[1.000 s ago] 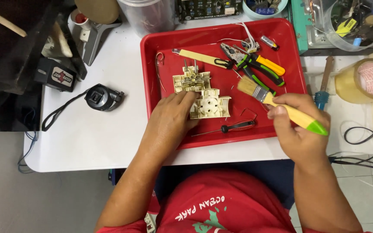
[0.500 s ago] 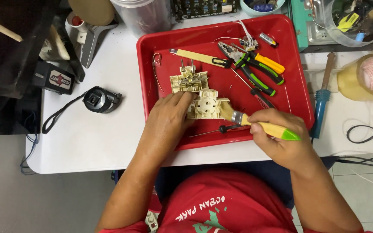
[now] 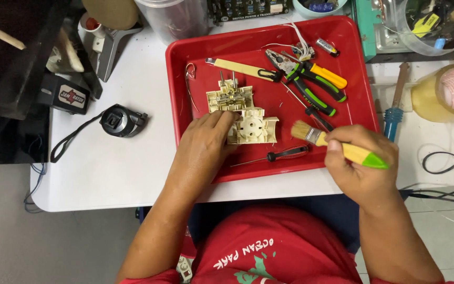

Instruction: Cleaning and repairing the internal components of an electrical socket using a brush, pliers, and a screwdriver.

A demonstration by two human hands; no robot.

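Observation:
My left hand (image 3: 203, 144) rests on a cream plastic socket part (image 3: 253, 126) in the red tray (image 3: 206, 47), its fingers pinning the left side. A second cream piece with metal prongs (image 3: 228, 94) lies just beyond it. My right hand (image 3: 363, 163) grips a small paintbrush (image 3: 337, 146) with a yellow handle and green tip. The bristles point left, a little to the right of the socket part and apart from it.
The tray also holds green and orange handled pliers (image 3: 311, 84), a flat yellow tool (image 3: 243, 68), a small black and red screwdriver (image 3: 279, 155) and loose wires. On the white table are a black strapped device (image 3: 119, 120), a blue handled tool (image 3: 393, 113) and a tape roll (image 3: 450, 94).
My right hand swept the brush from the tray's right side onto the socket part, then drew it back to the right. My left hand stayed on the part.

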